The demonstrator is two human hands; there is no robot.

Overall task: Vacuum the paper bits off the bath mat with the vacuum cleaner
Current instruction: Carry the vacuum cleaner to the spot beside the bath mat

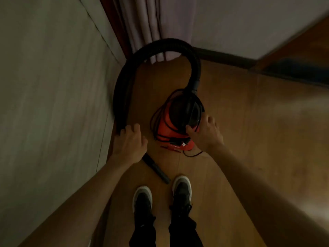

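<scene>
Nearest the camera, two bare forearms reach forward over a pair of dark shoes (142, 200) with pale soles, planted on a wooden floor (240, 139). Just beyond the toes, a black rigid tube (156, 171) slants from near right up to far left, its far end disappearing under the left hand (130, 145). That hand is curled round the black ribbed hose (169, 44) where the hose meets the tube, knuckles up, close to the pale wall panel (53, 86) on the left.

To the right, the right hand (206, 134) grips the near edge of the vacuum cleaner (165, 122), thumb on the left side and fingers bent over the black top. The machine is a red canister standing on the floor between the two hands and just beyond them, with a dark cord (154, 127) looped loosely round its body and a strand trailing onto the floor at its near side.

From the far side of the canister's top the hose climbs away, arches over to the left and comes back down along the wall panel to the left hand.

Farther off, a pale pleated curtain (142, 24) hangs in the corner, its hem just behind the hose's arch. A dark skirting board (227, 59) runs rightward along the far wall. At the far right lies a blurred bluish patch (292, 68); what it is cannot be made out.
</scene>
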